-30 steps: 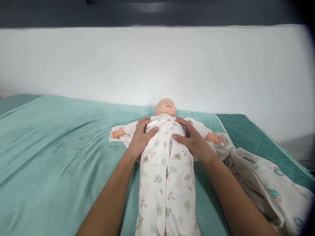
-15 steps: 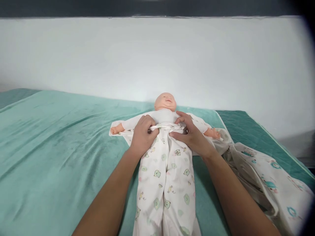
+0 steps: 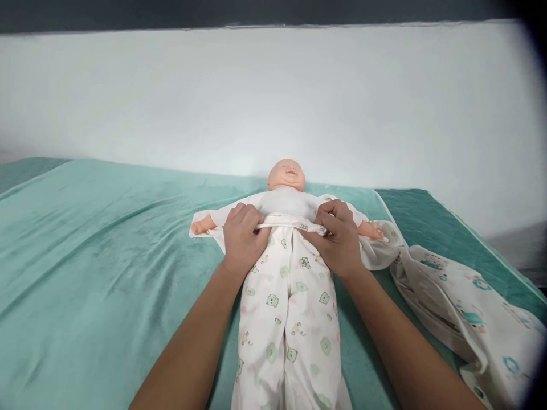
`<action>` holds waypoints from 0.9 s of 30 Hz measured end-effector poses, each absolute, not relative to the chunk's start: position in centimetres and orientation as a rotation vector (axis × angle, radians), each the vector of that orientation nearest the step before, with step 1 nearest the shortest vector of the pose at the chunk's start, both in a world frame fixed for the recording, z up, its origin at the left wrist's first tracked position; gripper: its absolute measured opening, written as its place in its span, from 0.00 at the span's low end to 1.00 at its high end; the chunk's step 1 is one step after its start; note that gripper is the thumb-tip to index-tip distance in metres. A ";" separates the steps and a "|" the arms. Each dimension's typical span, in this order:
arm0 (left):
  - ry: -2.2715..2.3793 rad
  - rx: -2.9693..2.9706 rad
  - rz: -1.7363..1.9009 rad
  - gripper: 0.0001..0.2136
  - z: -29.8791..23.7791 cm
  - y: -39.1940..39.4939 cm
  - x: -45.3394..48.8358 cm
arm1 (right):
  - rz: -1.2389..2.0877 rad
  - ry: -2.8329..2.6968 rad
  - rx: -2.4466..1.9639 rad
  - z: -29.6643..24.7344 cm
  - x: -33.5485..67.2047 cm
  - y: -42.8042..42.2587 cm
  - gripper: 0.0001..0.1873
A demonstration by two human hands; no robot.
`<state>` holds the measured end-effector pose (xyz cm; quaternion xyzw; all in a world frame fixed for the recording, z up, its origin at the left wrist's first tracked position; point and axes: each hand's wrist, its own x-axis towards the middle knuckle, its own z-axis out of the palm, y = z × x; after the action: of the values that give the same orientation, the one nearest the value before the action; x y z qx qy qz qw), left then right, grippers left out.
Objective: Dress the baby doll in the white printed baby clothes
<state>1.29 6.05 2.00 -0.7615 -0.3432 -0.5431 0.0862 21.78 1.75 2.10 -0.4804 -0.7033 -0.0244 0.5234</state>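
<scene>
A baby doll [image 3: 286,173] lies on its back on a teal blanket [image 3: 106,256], head towards the white wall, arms spread. It wears a white top and white trousers [image 3: 286,307] printed with small green animals. My left hand [image 3: 241,239] is closed on the left side of the trousers' waistband at the doll's waist. My right hand [image 3: 337,236] grips the right side of the same waistband, fingers curled over the rolled edge.
A crumpled white cloth [image 3: 461,313] with teal prints lies to the right of the doll, reaching the blanket's edge. A darker green quilted mattress [image 3: 431,222] shows at the right. A white wall [image 3: 273,102] stands close behind the doll's head.
My hands slid from the doll's chest down to its waist, and the printed garment's top edge now sits bunched at the waist, baring the white top. Both hands have closed on that edge.
</scene>
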 end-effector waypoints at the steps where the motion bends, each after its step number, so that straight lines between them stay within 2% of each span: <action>1: -1.016 -2.258 -1.625 0.16 2.0 6.0 1.3 | -0.114 -1.685 -1.134 2.0 21.8 1.7 0.15; 5: -1.048 -2.247 -1.613 0.15 1.9 5.7 1.1 | -0.273 -1.711 -1.149 1.9 22.0 1.3 0.14; 10: -1.189 -2.276 -1.556 0.16 1.7 5.5 1.0 | -0.208 -1.766 -1.285 1.9 22.3 1.3 0.14; 17: -1.413 -2.262 -1.523 0.11 1.5 5.9 0.8 | 0.347 -1.808 -1.363 2.6 23.6 2.0 0.24; 21: -1.474 -2.279 -1.391 0.06 1.7 5.8 0.3 | 0.583 -1.830 -1.346 3.3 25.0 2.1 0.21; 27: -1.622 -2.238 -1.034 0.07 2.2 5.1 -0.1 | 0.891 -1.926 -1.362 3.8 27.1 1.9 0.20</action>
<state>-0.13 5.13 2.24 -0.7549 -0.5472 -0.3488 0.0950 27.11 1.88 3.77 -0.5144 -0.7275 0.3365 0.3049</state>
